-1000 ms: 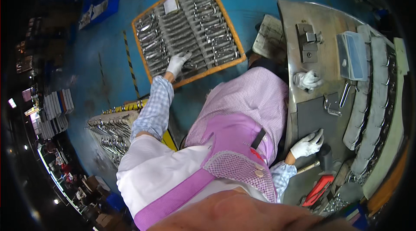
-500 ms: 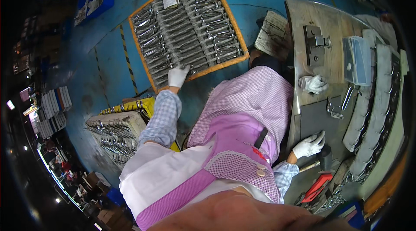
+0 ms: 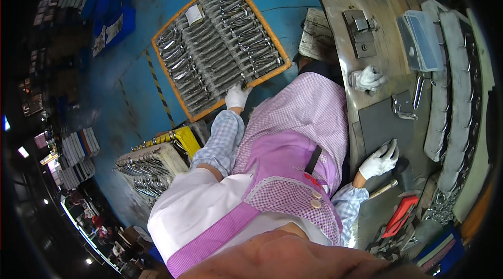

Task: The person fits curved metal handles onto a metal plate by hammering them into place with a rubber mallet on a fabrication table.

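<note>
My left hand [image 3: 237, 96], in a white glove, reaches to the near edge of an orange-rimmed tray [image 3: 272, 73]. Its fingertips are bent together around a small part at the tray's edge; the glove hides most of that part. Rows of shiny bent metal parts [image 3: 175, 61] lie on the tray's grey ridged lining. At the workbench, my right hand [image 3: 378, 160], also gloved in white, rests at the near side of a dark mat [image 3: 373, 127] with its fingers extended and no object in them. Beyond it on the mat lies a bent chrome fitting [image 3: 403, 110], beside a chrome lever [image 3: 418, 93].
The workbench [image 3: 335, 33] carries a metal block fixture [image 3: 359, 33], a crumpled white glove [image 3: 367, 79], a clear plastic box [image 3: 419, 40] and long grey padded racks [image 3: 456, 95]. A hammer [image 3: 385, 189] and a red-handled object [image 3: 401, 215] lie nearby. Left, a rack of chrome parts [image 3: 152, 171] stands near a yellow one [image 3: 186, 141].
My left hand has moved rightward along the tray's near edge. My right hand stays by the mat, its fingers a little more raised. The whole view has shifted slightly.
</note>
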Tool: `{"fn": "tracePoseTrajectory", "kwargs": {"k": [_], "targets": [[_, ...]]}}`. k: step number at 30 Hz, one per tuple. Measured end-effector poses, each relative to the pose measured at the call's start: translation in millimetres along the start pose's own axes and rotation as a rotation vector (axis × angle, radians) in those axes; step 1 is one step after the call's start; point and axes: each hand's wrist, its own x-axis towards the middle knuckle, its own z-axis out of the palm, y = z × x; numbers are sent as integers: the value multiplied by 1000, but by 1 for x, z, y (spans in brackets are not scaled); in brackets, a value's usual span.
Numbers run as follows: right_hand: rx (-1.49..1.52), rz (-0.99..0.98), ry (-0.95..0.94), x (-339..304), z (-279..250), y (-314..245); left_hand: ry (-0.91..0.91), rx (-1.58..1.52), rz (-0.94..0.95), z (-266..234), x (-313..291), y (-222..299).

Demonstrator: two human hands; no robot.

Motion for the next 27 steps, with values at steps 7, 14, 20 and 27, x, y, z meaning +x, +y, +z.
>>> {"fn": "tracePoseTrajectory", "kwargs": {"k": [7, 14, 20, 27], "targets": [[53, -10, 23, 0, 1, 4, -245, 134, -113, 7, 14, -17], [94, 5, 3, 8, -8, -10, -22, -35, -52, -4, -7, -11], [366, 94, -47, 12, -14, -5, -16, -552, 225, -99, -58, 119], [259, 98, 1, 16, -32, -9, 88, -411, 1285, -142, -126, 381]]}}
